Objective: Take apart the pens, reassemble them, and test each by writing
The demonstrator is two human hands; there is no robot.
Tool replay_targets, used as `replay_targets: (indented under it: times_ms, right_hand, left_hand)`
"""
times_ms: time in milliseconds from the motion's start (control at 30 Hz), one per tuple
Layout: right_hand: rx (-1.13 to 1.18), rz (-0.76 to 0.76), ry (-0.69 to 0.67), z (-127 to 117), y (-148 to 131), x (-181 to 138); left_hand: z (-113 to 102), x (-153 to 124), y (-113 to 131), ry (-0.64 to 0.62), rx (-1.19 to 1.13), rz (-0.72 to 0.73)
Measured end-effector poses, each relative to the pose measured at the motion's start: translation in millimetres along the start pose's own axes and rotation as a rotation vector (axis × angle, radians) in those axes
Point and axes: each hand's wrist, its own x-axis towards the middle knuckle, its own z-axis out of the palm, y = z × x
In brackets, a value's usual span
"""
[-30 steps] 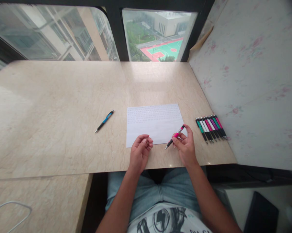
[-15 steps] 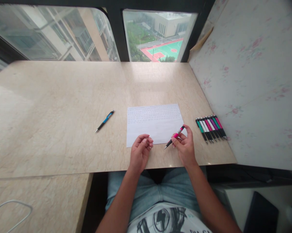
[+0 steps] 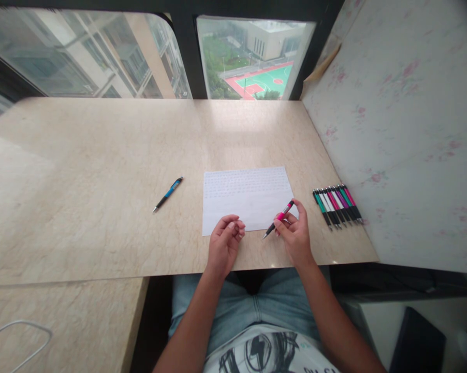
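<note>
My right hand (image 3: 294, 235) grips a pink and black pen (image 3: 279, 218), its tip pointing down-left over the lower right corner of a white sheet of paper (image 3: 246, 196) covered in faint handwriting. My left hand (image 3: 224, 244) rests at the sheet's lower edge with its fingers curled loosely inward and nothing visible in them.
A blue and black pen (image 3: 167, 194) lies alone on the beige marble table (image 3: 101, 171) to the left of the sheet. Several pens (image 3: 337, 203) lie in a row to the right, next to a floral wall. Windows run along the far edge. A white cable (image 3: 18, 336) lies at lower left.
My right hand and the pink pen have shifted very slightly left. Otherwise nothing has visibly moved.
</note>
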Motion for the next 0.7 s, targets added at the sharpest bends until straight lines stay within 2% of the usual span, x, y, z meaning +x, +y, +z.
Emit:
replay_targets:
  times_ms: [467,567,700]
  right_hand:
    - [-0.014,-0.014,0.007,0,0,-1]
    - [-0.013,-0.045,0.054,5,-3,-2]
    - [-0.03,-0.071,0.082,16,-8,6]
  left_hand:
    - [1,-2,-2,0.016,0.068,0.022]
    - [1,-6,2,0.016,0.216,0.086]
    - [-8,-5,19,0.003,0.614,0.261]
